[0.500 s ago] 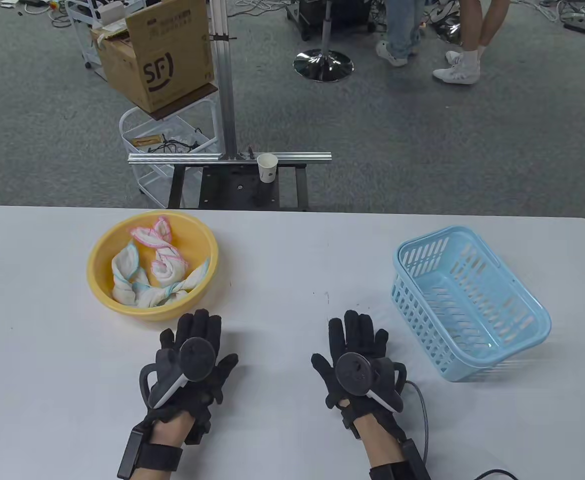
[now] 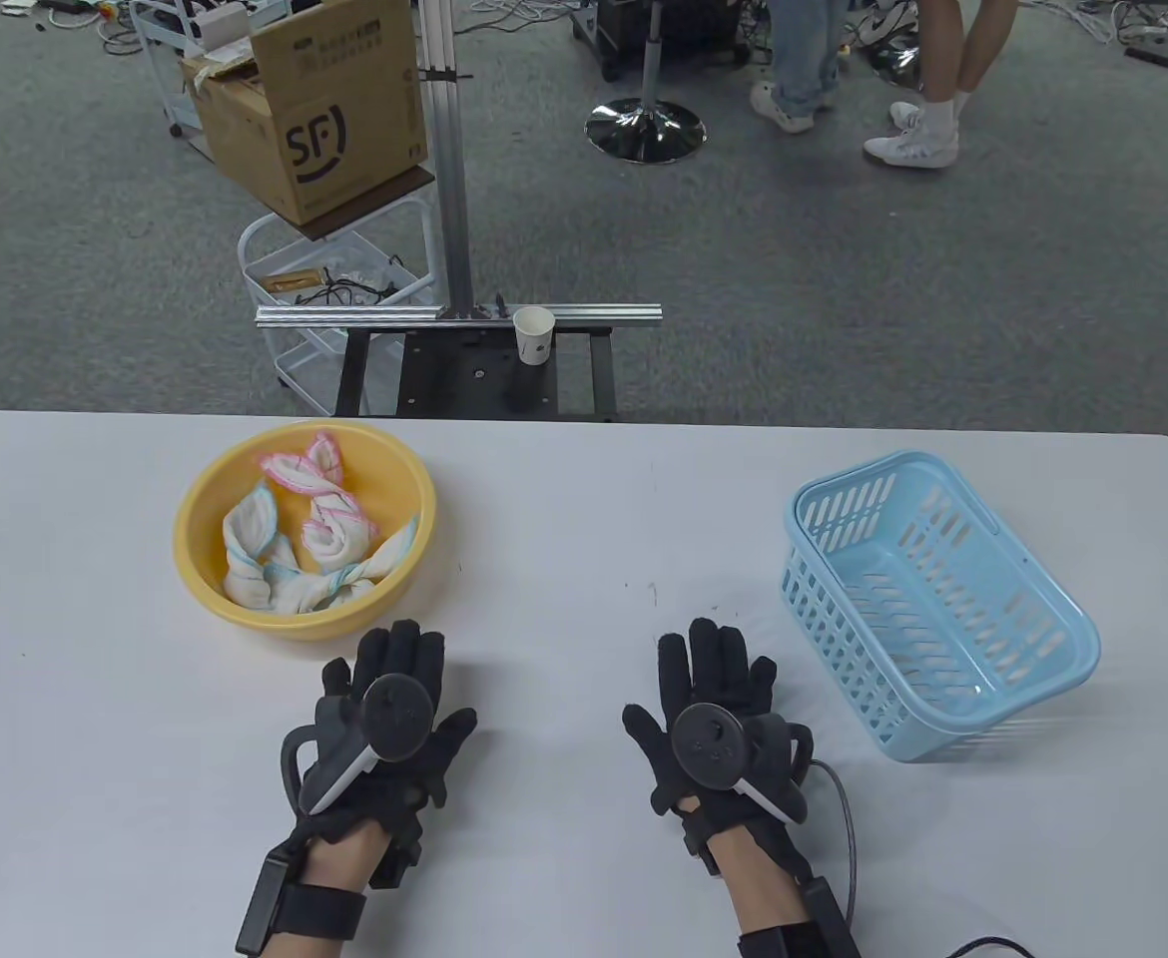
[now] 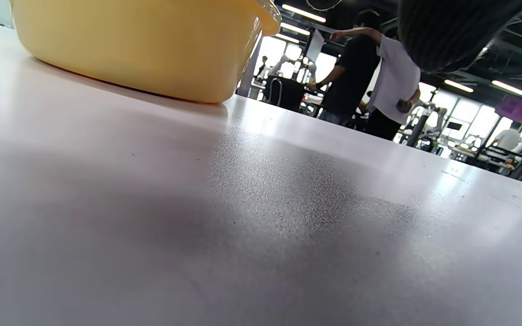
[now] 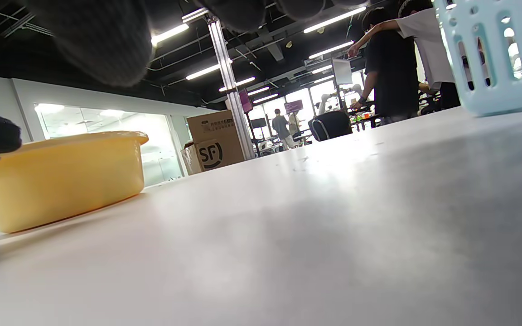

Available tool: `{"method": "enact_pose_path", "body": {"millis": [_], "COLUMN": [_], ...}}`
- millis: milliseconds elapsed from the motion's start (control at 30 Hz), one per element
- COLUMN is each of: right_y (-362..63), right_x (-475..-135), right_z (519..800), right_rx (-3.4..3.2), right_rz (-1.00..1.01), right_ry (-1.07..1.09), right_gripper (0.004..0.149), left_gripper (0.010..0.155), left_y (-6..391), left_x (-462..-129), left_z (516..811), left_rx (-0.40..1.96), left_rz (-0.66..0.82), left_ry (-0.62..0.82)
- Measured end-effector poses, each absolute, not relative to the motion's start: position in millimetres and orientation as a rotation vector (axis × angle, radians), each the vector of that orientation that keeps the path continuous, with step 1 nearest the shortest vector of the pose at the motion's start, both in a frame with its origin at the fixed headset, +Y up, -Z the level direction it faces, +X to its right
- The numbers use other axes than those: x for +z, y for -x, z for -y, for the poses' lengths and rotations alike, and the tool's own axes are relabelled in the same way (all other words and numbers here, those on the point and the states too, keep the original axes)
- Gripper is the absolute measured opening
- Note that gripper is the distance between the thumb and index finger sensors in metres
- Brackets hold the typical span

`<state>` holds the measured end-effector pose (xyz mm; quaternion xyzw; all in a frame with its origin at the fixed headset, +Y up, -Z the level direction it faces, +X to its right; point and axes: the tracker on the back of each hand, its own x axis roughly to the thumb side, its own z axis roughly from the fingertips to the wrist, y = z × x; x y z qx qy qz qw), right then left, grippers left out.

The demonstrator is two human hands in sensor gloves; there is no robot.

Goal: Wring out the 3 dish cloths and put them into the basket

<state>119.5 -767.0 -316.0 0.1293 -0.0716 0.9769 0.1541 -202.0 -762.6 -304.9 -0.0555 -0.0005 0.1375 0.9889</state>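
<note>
A yellow basin (image 2: 203, 559) (image 3: 143, 45) (image 4: 57, 176) stands at the table's left and holds twisted white dish cloths, one pink-edged (image 2: 329, 499) and blue-edged ones (image 2: 250, 544) (image 2: 344, 579). The light blue basket (image 2: 943, 609) (image 4: 492, 54) stands at the right with nothing in it. My left hand (image 2: 394, 664) lies flat on the table just in front of the basin, fingers straight, holding nothing. Flat near the middle lies my right hand (image 2: 714, 664), left of the basket, also holding nothing. The wrist views show only fingertips (image 4: 93, 40) above the tabletop.
The white table (image 2: 584, 519) spreads between basin and basket. Beyond its far edge stand a metal frame with a paper cup (image 2: 534, 334), a cardboard box (image 2: 314, 110) on a cart, and people's legs (image 2: 928, 90) on the floor.
</note>
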Motion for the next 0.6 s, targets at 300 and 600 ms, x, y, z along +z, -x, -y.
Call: {"method": "enact_pose_path", "body": {"millis": [300,600], "right_y": [-119.9,-121.0], "right_x": [-315.3,-313.5], "right_z": [765.6,763.6], "right_rx": [2.79,2.752], "right_rz": [0.21,0.213], "right_ry": [-0.372,-0.362], "right_gripper": [0.081,0.082], "left_gripper": [0.09,0.089], "left_y": [201.2,198.1], "left_x": [-304.6,-303.2], "left_z": [761.9,752.6], "left_rx": [0.267,0.271], "left_rz": [0.004,0.012], "left_ry": [0.109,0.083]}}
